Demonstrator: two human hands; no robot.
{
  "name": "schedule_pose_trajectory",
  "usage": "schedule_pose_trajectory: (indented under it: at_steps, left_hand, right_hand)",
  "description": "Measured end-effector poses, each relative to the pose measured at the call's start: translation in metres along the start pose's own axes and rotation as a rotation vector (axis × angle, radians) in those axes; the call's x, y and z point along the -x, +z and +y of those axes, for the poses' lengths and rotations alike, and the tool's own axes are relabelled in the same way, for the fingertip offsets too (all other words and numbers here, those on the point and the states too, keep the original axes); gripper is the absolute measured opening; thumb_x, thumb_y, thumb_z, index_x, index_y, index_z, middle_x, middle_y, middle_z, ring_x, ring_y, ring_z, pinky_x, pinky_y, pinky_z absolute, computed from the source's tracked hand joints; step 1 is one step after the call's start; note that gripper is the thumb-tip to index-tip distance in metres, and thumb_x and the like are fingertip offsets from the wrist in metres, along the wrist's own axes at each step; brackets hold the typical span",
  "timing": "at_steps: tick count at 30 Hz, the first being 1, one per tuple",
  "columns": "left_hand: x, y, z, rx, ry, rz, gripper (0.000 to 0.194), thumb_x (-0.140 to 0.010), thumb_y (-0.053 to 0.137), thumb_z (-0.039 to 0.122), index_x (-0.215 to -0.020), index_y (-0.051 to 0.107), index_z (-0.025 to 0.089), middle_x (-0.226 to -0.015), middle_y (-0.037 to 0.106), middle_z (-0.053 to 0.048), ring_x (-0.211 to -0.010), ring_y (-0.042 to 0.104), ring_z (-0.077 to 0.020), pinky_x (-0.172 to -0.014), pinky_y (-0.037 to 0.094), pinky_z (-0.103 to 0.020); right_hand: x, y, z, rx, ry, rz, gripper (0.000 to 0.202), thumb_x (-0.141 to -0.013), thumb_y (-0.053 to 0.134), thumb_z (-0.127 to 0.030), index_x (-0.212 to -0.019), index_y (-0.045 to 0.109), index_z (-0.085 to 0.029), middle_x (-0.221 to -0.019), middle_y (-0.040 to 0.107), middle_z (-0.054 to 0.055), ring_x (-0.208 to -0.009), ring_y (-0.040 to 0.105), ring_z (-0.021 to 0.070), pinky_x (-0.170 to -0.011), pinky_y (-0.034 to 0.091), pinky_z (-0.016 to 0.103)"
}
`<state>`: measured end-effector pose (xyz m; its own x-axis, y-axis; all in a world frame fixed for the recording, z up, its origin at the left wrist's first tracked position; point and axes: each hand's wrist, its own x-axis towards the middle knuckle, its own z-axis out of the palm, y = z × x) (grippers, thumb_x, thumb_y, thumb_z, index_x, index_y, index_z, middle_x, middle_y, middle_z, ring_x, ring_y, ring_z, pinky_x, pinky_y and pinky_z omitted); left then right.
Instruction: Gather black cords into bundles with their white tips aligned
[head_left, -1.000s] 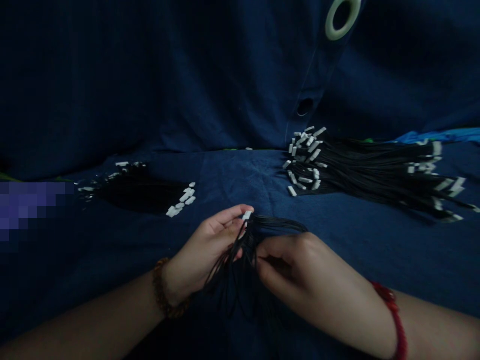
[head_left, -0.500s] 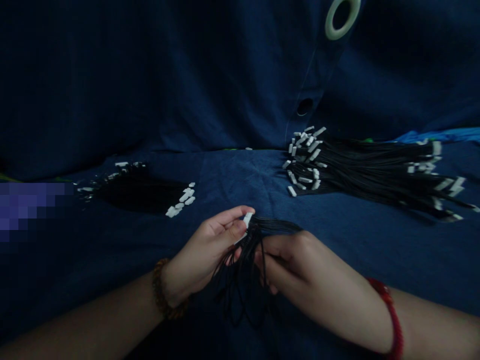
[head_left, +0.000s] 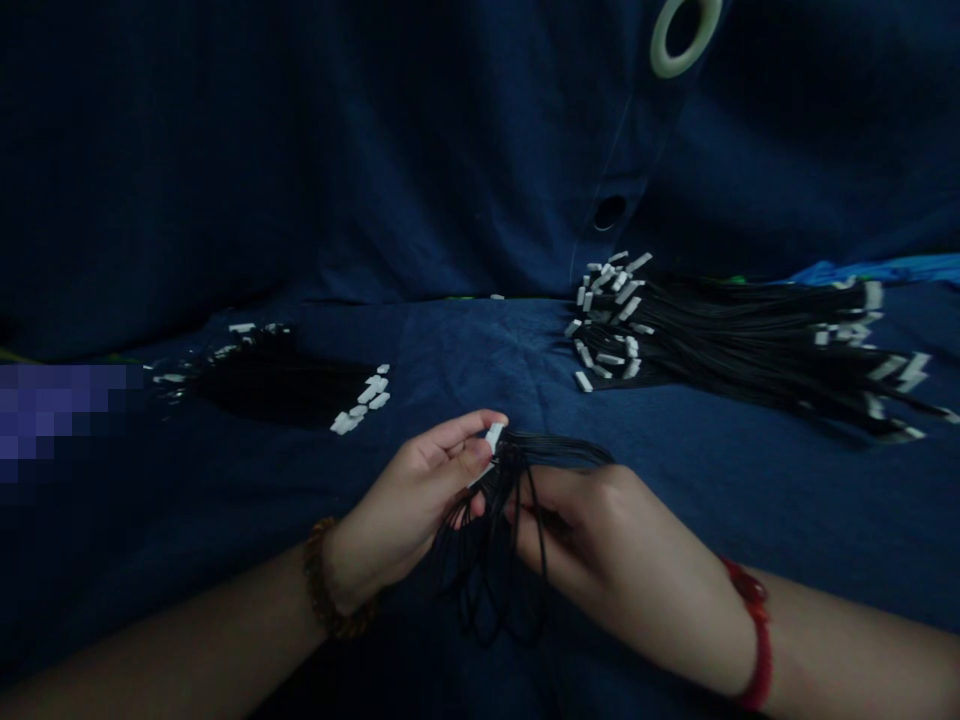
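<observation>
My left hand [head_left: 439,485] pinches a white connector [head_left: 493,437] between thumb and fingers. From it runs a bunch of thin black wires [head_left: 487,570], some hanging down in loops and some stretching right behind my other hand. Just to the right, my right hand [head_left: 592,540] is closed with its fingertips in among these wires, close below the connector. What exactly the right fingertips grip is hidden by the wires and the hand itself.
A thick bundle of black cables [head_left: 720,340] with white connectors at both ends lies at the back right. A smaller cable bundle [head_left: 277,385] lies on the left. Behind the blue cloth surface [head_left: 465,360] hangs a dark blue curtain [head_left: 450,150] with a pale ring [head_left: 664,60].
My right hand has turned slightly and its wrist has shifted a little left. The hanging wire loops have swung and spread. The left hand keeps its pinch on the connector.
</observation>
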<state>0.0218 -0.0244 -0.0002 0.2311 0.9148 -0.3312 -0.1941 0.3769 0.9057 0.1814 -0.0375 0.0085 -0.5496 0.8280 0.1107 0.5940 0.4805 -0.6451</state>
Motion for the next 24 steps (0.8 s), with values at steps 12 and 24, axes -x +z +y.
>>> schedule_pose_trajectory:
  at_steps: [12, 24]
  left_hand:
    - [-0.006, -0.009, -0.008, 0.118, 0.037, -0.037, 0.027, -0.074, 0.063, 0.017, -0.101, 0.06, 0.017, -0.074, 0.054, 0.002, -0.047, 0.048, -0.0004, -0.041, 0.036, -0.008]
    - [-0.005, -0.011, -0.009, 0.146, 0.042, -0.052, 0.027, -0.075, 0.062, 0.015, -0.102, 0.06, 0.021, -0.073, 0.052, 0.004, -0.048, 0.049, 0.0003, -0.042, 0.036, -0.006]
  right_hand:
    - [-0.02, -0.051, 0.018, -1.391, 0.309, -0.096, 0.027, -0.071, 0.028, -0.006, -0.073, 0.054, -0.015, -0.052, 0.042, -0.004, -0.042, 0.043, 0.0032, -0.042, 0.033, 0.012]
    - [-0.012, -0.087, 0.008, -0.867, 0.142, 0.346, 0.02, -0.085, 0.046, -0.026, -0.077, 0.063, -0.019, -0.068, 0.062, -0.004, -0.051, 0.054, 0.0037, -0.047, 0.041, 0.014]
